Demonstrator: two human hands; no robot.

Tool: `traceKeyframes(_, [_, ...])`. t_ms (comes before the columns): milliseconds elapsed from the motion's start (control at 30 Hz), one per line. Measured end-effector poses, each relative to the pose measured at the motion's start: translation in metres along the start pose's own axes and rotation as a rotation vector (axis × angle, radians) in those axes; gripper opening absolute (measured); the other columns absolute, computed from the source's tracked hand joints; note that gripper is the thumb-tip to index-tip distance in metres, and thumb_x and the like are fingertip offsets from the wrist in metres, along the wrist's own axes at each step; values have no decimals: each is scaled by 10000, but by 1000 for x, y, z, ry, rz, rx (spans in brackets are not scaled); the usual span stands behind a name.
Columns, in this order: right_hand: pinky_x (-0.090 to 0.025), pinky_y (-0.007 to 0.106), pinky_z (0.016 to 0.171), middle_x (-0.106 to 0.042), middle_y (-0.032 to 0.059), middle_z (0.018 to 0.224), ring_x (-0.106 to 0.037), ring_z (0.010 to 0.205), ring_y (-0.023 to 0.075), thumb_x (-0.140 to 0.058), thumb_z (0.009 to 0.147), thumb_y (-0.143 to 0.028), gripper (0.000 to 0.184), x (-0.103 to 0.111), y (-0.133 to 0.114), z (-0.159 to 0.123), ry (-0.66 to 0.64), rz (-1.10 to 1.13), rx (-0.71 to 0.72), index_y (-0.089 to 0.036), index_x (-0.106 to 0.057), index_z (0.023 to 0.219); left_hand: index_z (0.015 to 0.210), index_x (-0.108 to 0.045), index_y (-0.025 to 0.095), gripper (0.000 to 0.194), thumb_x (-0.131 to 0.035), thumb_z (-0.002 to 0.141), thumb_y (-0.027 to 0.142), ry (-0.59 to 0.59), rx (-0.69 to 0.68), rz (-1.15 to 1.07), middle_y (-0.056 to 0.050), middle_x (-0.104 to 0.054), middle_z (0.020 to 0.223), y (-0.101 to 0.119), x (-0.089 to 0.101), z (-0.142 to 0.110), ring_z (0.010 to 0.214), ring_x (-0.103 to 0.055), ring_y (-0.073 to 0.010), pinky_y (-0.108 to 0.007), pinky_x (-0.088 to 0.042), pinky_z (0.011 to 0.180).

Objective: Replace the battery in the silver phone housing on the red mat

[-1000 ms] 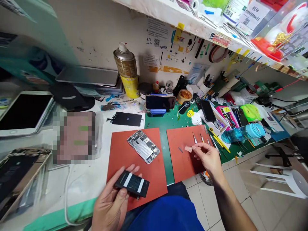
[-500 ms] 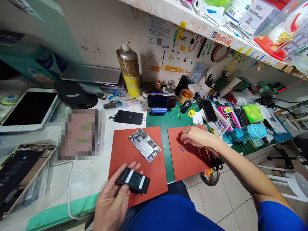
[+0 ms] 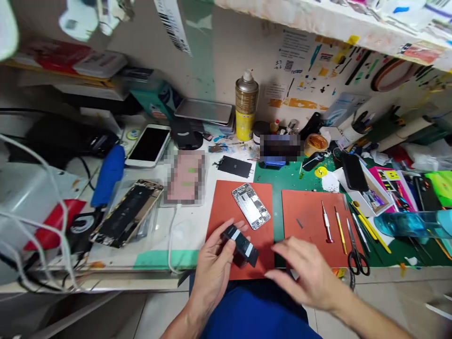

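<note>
My left hand (image 3: 213,268) grips a flat black phone battery (image 3: 240,241), thumb on top and fingers beneath. Two white strips run across the battery's face. To its right, my right hand (image 3: 306,274) is slightly blurred, thumb and fingers apart, holding nothing I can see and not touching the battery. Beyond the battery, an opened phone body (image 3: 251,205) with bare circuitry lies on the left red mat (image 3: 219,200). On the right red mat (image 3: 300,203) are a small dark strip (image 3: 299,223), a screwdriver (image 3: 326,222) and a thin yellow tool (image 3: 341,230).
Scissors (image 3: 357,256) overhang the bench's front edge beside the right mat. A black screen panel (image 3: 234,166) lies behind the left mat. Further left are another opened phone (image 3: 129,214), a white cable (image 3: 171,235) and a white phone (image 3: 148,146). A spray can (image 3: 245,106) stands near the wall.
My right hand has come back leftward from the right mat towards the battery, and its fingers have spread. The battery stays in my left hand, now tilted more. The view has turned left.
</note>
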State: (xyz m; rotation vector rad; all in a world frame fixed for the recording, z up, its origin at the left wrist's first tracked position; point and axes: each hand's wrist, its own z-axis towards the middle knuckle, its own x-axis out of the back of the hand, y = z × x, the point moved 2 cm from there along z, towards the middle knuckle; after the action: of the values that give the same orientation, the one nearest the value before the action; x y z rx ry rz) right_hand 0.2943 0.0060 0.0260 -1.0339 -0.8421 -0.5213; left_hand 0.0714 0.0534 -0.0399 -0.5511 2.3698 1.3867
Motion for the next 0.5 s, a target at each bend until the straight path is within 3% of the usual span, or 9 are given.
traceKeyframes(100, [-631, 394, 808, -768, 148, 1101, -730, 937, 257, -714, 985, -182, 417, -31, -27, -6, 161, -16, 32, -130, -599, 1382, 1326, -741, 241, 535, -892, 858, 452, -26, 45, -33, -149, -781, 1315, 6, -13, -3, 1281, -723, -341, -471, -629, 1038])
traceKeyframes(233, [-624, 400, 838, -760, 146, 1105, -725, 977, 266, -671, 969, -73, 451, -45, -20, -1, 290, -59, 23, -153, -587, 1405, 1337, -733, 236, 535, -878, 873, 459, -30, 86, -71, -144, -786, 1297, 16, -15, -6, 1274, -724, -332, -460, -628, 1026])
traceKeyframes(333, [-615, 464, 920, -718, 165, 1222, -685, 1094, 304, -660, 1030, -238, 441, -50, -2, 12, 298, -74, -195, -173, -545, 1451, 1348, -725, 250, 544, -881, 871, 460, 56, 46, -75, -130, -795, 1279, 21, -3, -7, 1254, -737, -314, -437, -631, 1012])
traceKeyframes(400, [-603, 535, 938, -679, 200, 1304, -647, 1146, 358, -672, 1031, -461, 584, -59, 6, 26, 274, -144, -360, -159, -498, 1500, 1346, -724, 251, 542, -880, 871, 460, 115, 7, -75, -128, -798, 1273, 22, 7, -9, 1243, -744, -312, -439, -629, 1014])
traceKeyframes(500, [-574, 594, 961, -651, 239, 1345, -618, 1174, 405, -617, 1031, -579, 683, -77, 9, 45, 215, -235, -418, -131, -469, 1525, 1330, -733, 246, 537, -889, 861, 455, 160, -24, -82, -132, -799, 1268, 21, 18, -17, 1237, -748, -322, -455, -627, 1018])
